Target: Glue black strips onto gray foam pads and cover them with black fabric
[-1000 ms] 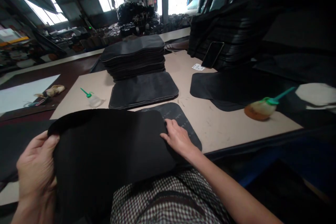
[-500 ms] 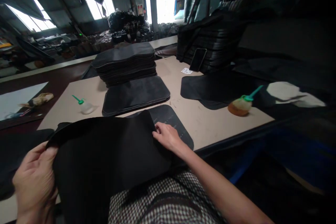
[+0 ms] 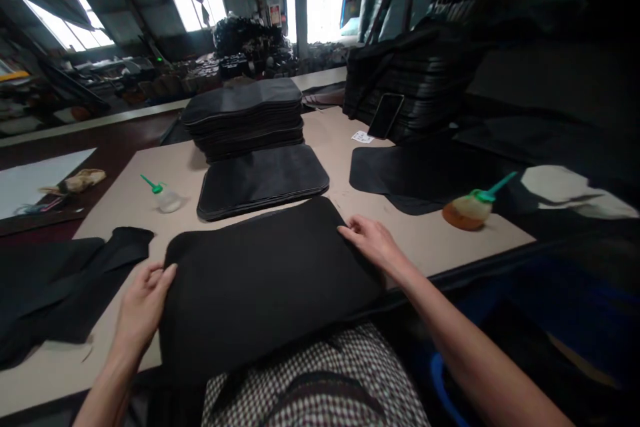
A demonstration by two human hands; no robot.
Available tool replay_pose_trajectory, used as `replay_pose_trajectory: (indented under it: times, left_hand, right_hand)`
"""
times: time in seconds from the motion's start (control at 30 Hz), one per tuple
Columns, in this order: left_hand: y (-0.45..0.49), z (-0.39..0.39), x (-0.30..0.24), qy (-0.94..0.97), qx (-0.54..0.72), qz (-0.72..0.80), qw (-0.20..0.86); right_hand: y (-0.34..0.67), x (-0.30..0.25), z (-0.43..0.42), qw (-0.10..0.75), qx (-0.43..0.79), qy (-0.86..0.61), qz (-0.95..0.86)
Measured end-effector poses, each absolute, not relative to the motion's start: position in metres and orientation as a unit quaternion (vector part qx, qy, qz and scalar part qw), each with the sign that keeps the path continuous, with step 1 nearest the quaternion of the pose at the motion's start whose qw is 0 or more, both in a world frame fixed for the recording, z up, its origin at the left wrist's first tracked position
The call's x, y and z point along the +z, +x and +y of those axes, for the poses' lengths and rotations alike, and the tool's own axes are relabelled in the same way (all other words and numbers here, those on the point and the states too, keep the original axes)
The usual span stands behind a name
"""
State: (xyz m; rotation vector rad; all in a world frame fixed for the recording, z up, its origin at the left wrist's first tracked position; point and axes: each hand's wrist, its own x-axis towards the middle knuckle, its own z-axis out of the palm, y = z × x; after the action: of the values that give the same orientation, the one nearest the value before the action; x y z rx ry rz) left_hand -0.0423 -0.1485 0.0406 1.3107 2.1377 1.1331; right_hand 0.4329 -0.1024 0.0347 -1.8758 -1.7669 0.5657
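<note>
A black sheet with rounded corners [image 3: 265,280] lies nearly flat at the table's near edge, in front of me. My left hand [image 3: 145,293] pinches its left edge between thumb and fingers. At the opposite side, my right hand [image 3: 369,237] has its thumb and fingertips closed on the right edge. The sheet covers the dark panel beneath it almost wholly. Just beyond lies a low stack of black panels [image 3: 265,177], with a taller stack of similar panels [image 3: 245,110] behind it.
A small clear bottle with a green spout [image 3: 167,199] stands left; a bottle of amber liquid [image 3: 467,210] stands right. Loose black pieces [image 3: 65,287] lie at left. A phone [image 3: 386,116] leans on a black pile [image 3: 415,73]. Pale cloth [image 3: 565,188] lies far right.
The black sheet, earlier bent up at its left side, has come down flat and shifted right over the panel. Both hands have moved right, the left one also forward.
</note>
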Motion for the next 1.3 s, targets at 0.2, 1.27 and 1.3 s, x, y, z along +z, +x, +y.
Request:
replay_pose_trajectory:
  times: [0.2, 1.27, 1.3]
  left_hand:
    - [-0.043, -0.144, 0.007, 0.583, 0.232, 0.772, 0.097]
    - [0.073, -0.116, -0.003, 0.925, -0.007, 0.380, 0.019]
    - [0.077, -0.116, -0.007, 0.928, -0.008, 0.372, 0.007]
  right_hand:
    - [0.449, -0.001, -0.103, 0.206, 0.181, -0.712, -0.647]
    - [0.503, 0.002, -0.144, 0.371, 0.067, -0.630, -0.679]
    - [0.505, 0.003, -0.148, 0.367, 0.073, -0.619, -0.690]
